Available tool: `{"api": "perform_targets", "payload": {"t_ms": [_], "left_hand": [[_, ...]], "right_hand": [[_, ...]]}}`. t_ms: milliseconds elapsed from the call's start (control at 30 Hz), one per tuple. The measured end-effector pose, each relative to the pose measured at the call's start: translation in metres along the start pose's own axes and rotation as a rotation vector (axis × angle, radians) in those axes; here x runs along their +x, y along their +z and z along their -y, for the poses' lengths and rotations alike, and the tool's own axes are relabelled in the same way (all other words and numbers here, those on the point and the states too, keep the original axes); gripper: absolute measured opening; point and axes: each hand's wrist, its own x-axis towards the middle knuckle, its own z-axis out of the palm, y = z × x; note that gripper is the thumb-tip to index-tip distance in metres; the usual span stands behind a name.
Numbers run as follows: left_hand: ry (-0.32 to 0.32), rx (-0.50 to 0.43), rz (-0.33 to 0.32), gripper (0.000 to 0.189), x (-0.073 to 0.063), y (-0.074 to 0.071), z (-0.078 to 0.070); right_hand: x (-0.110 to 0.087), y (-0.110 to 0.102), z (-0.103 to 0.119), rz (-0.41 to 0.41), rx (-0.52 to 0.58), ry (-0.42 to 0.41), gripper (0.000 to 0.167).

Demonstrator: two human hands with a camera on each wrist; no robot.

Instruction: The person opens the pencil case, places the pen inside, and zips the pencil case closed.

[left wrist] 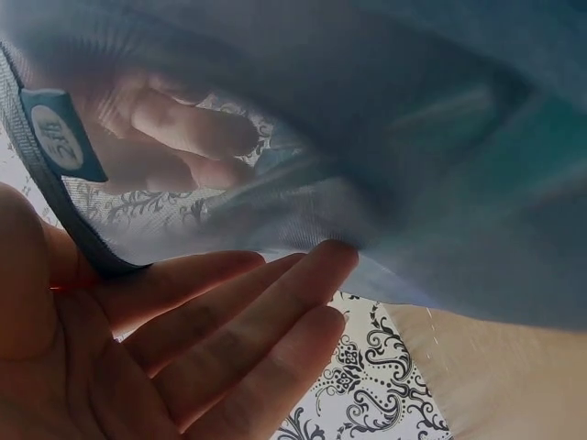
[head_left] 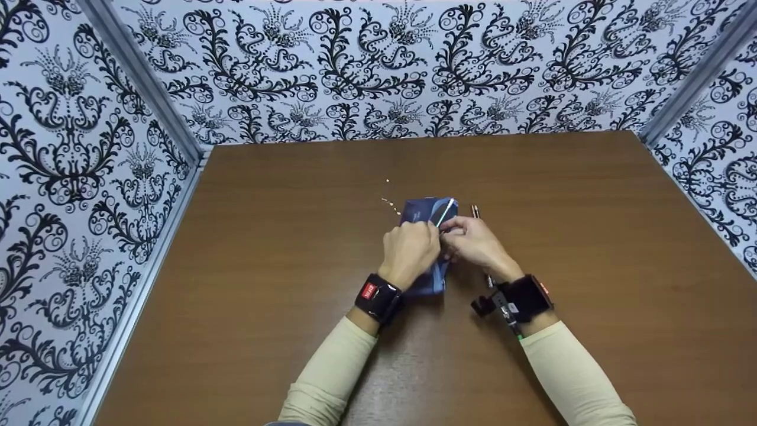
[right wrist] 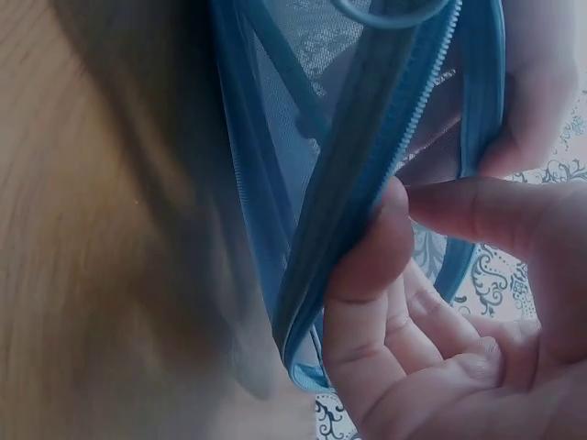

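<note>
A blue zippered mesh pouch [head_left: 420, 208] stands between both hands above the table, its zipper side parted. My left hand [head_left: 409, 251] grips the pouch's left edge; in the left wrist view its fingers [left wrist: 248, 348] lie along the sheer mesh, near a small fabric tag [left wrist: 62, 134]. With thumb and index finger, my right hand [head_left: 476, 245] pinches the zippered edge [right wrist: 367, 183] of the opening. Through the mesh, fingers [left wrist: 193, 128] show on the far side. Beside the pouch on the right lies a slim, shiny pen-like stick [head_left: 475, 210], partly hidden under my right hand.
Small pale bits [head_left: 390, 204] are scattered on the brown wooden table [head_left: 284, 236] just left of the pouch. Patterned black-and-white walls [head_left: 366, 65] enclose the table at the back and sides, with metal posts [head_left: 148, 83] at the corners.
</note>
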Motion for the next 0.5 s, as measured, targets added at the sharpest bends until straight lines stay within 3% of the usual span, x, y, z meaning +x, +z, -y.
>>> {"api": "perform_targets", "payload": {"t_ms": [500], "left_hand": [[-0.004, 0.008, 0.006, 0.046, 0.0002, -0.0016, -0.0004]], "right_hand": [[-0.0026, -0.0038, 0.0025, 0.003, -0.062, -0.049, 0.031]]}}
